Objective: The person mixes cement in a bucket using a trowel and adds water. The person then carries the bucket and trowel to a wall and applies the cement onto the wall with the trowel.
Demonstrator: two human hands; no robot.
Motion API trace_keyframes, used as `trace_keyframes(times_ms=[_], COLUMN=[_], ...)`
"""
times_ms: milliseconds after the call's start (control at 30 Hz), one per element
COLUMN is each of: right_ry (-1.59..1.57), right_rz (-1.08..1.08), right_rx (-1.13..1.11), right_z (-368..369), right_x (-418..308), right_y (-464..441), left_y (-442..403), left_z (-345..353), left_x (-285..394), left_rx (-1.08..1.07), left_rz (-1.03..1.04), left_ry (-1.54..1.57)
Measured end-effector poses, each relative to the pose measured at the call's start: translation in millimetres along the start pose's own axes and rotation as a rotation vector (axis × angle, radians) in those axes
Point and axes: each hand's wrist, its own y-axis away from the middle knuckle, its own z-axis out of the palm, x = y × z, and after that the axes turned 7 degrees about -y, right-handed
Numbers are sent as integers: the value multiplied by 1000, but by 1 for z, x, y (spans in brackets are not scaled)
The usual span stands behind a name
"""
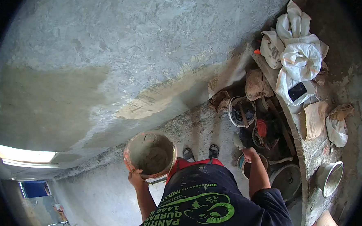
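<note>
My left hand [136,178] grips the near rim of a bucket [134,145], its fingers closed over the edge. The bucket tilts so that its inside faces me, and grey wet mortar [156,157] lies at its bottom. My right hand [250,154] is closed around the handle of a trowel [237,140], whose blade points away from me. The handle itself is mostly hidden by my fingers. Under my right hand stands a smaller bucket [241,165], partly covered by my forearm.
A plastered wall [151,50] with a darker patch rises ahead. To the right, a concrete ledge [296,137] carries white sacks [300,58], a phone [297,91] and a bowl [329,179]. Beside it on the floor are a white-rimmed bucket [231,111] and a round tub [286,182].
</note>
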Motion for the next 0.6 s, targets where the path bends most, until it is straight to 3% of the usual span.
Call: trace_keyframes(times_ms=[100,200,267,367,433,500,600], right_ry=[163,350,404,471,615,627,572], right_rz=[-124,-201,-219,-206,-496,-424,-239], right_rx=[7,6,-26,-62,94,90,63], right_z=[26,65,77,92,103,100,96], right_x=[-52,-53,-71,-83,-58,-47,-15], right_y=[34,-22,1,36,23,23,4], left_y=[-6,7,-4,-16,-27,-45,-91], left_z=[-10,-14,-21,-34,-33,-41,-57], left_x=[-2,15,14,17,15,3,-21], left_rx=[22,71,154,111,78,53,141], left_rz=[27,31,24,-28,19,69,11], left_ry=[67,82,82,-6,49,116,-47])
